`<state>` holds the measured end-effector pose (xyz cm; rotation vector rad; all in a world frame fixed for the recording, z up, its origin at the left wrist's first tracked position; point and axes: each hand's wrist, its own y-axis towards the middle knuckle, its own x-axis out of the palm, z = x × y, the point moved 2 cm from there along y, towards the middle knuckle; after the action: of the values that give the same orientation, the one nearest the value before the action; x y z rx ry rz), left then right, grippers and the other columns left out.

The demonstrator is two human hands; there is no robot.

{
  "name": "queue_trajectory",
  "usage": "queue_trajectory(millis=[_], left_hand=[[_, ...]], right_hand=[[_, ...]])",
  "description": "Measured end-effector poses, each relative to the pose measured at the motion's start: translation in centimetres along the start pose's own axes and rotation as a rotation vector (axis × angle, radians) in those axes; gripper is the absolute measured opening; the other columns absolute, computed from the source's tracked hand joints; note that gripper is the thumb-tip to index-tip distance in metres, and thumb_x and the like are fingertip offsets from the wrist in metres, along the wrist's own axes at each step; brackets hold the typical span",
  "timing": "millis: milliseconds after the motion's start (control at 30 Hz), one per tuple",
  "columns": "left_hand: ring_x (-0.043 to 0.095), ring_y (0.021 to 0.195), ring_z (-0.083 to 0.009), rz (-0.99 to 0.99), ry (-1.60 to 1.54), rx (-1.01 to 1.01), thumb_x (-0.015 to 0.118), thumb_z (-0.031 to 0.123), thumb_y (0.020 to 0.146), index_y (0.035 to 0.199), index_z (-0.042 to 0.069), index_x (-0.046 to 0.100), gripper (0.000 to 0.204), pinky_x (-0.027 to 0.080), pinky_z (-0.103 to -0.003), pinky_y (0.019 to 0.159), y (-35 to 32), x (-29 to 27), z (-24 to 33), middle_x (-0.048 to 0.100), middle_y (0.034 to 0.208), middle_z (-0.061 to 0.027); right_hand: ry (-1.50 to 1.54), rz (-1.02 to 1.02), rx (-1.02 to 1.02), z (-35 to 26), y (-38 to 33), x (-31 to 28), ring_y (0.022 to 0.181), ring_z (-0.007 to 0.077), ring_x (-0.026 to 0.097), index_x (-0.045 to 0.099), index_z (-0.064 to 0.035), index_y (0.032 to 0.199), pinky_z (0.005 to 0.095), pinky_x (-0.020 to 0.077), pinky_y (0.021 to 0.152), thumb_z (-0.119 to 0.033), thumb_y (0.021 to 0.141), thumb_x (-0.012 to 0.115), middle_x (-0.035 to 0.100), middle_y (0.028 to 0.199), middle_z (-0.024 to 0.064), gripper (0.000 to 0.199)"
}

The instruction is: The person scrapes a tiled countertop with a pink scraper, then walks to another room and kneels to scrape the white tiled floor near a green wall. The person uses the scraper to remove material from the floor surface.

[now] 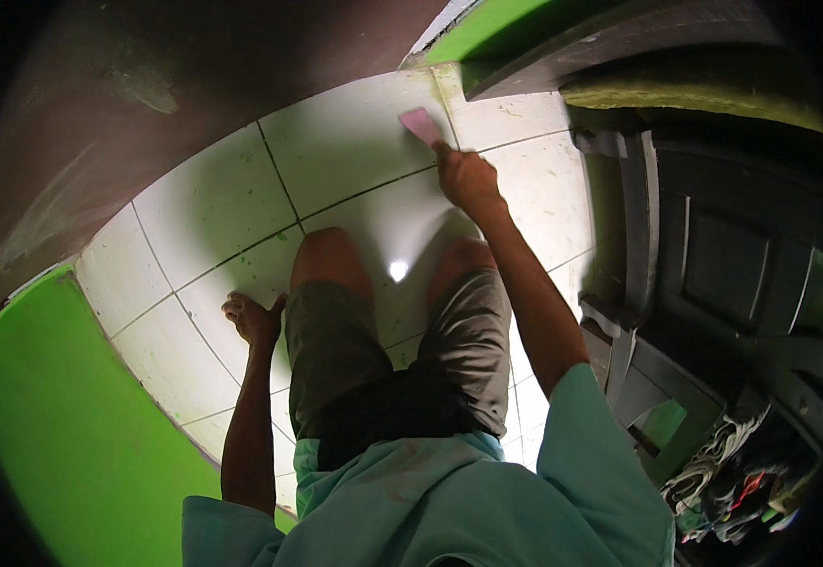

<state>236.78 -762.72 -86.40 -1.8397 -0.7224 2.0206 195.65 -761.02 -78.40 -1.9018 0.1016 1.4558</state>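
Note:
My right hand [469,180] is closed round the handle of a flat pinkish scraper [419,124]. Its wide blade points away to the far left, at or just over the white floor tiles [355,137], close to a grout line; whether it touches the tile cannot be made out. The handle is mostly hidden in my fist. My left hand [255,318] holds nothing, its thumb apart and its fingers loosely bent, low beside my left knee. Whether it rests on the floor is unclear. Small green specks are scattered on the tiles.
A dark brown surface [166,123] bounds the floor at the far left. Bright green wall [71,406] stands at the left. Dark wooden furniture [723,255] is at the right, with a heap of cords and cloths [728,463] below. A curved dark board [610,42] juts out at the far right.

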Motion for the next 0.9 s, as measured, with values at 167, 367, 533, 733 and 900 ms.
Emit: queue_trajectory(millis=[167, 367, 533, 733, 900], left_hand=[[0.033, 0.125, -0.0483, -0.004, 0.017, 0.014, 0.083, 0.042, 0.062, 0.133, -0.017, 0.02, 0.112, 0.037, -0.046, 0.101, 0.0, 0.8, -0.3, 0.026, 0.134, -0.0404], [0.026, 0.13, -0.0516, 0.016, 0.064, 0.025, 0.082, 0.046, 0.063, 0.135, -0.017, 0.019, 0.114, 0.034, -0.047, 0.104, 0.3, 1.5, -1.9, 0.023, 0.136, -0.0411], [0.024, 0.132, -0.0479, 0.121, -0.099, 0.049, 0.079, 0.052, 0.064, 0.138, -0.01, 0.023, 0.112, 0.024, -0.053, 0.107, -1.2, 1.3, -0.9, 0.025, 0.139, -0.0356], [0.023, 0.134, -0.0396, 0.594, -0.237, -0.084, 0.049, 0.044, 0.091, 0.141, 0.001, 0.029, 0.068, 0.019, -0.056, 0.107, 0.8, 1.9, -6.7, 0.028, 0.142, -0.0269], [0.015, 0.138, -0.0374, 0.615, -0.153, -0.199, 0.041, 0.048, 0.093, 0.143, 0.001, 0.025, 0.07, 0.012, -0.056, 0.11, 3.2, 2.6, -8.6, 0.019, 0.147, -0.0253]], right_hand=[[0.018, 0.067, -0.014, -1.3, 3.2, -1.9, 0.096, 0.0349, 0.064, 0.06, -0.0151, 0.115, 0.0458, 0.0505, 0.084, -0.017, 0.091, 0.038, 0.064, 0.101, 0.0212, 0.032], [0.07, -0.014, 0.098, -2.9, 3.9, -1.8, 0.098, 0.0372, 0.063, 0.061, -0.0107, 0.112, 0.0455, 0.0487, 0.088, -0.027, 0.094, 0.033, 0.062, 0.106, 0.0244, 0.037], [-0.012, 0.145, -0.126, -2.2, 3.6, -1.1, 0.082, 0.0388, 0.065, 0.061, -0.006, 0.103, 0.048, 0.0519, 0.075, -0.029, 0.096, 0.032, 0.065, 0.083, 0.0215, 0.037], [-0.135, 0.018, -0.349, -4.5, -4.8, 4.2, 0.067, 0.0333, 0.064, 0.055, -0.0144, 0.124, 0.0451, 0.0517, 0.057, -0.023, 0.094, 0.044, 0.064, 0.072, 0.0151, 0.034], [-0.203, -0.109, -0.409, -11.4, -4.7, 2.9, 0.075, 0.0344, 0.065, 0.053, -0.0067, 0.121, 0.0451, 0.0524, 0.063, -0.013, 0.092, 0.041, 0.065, 0.08, 0.0182, 0.032]])
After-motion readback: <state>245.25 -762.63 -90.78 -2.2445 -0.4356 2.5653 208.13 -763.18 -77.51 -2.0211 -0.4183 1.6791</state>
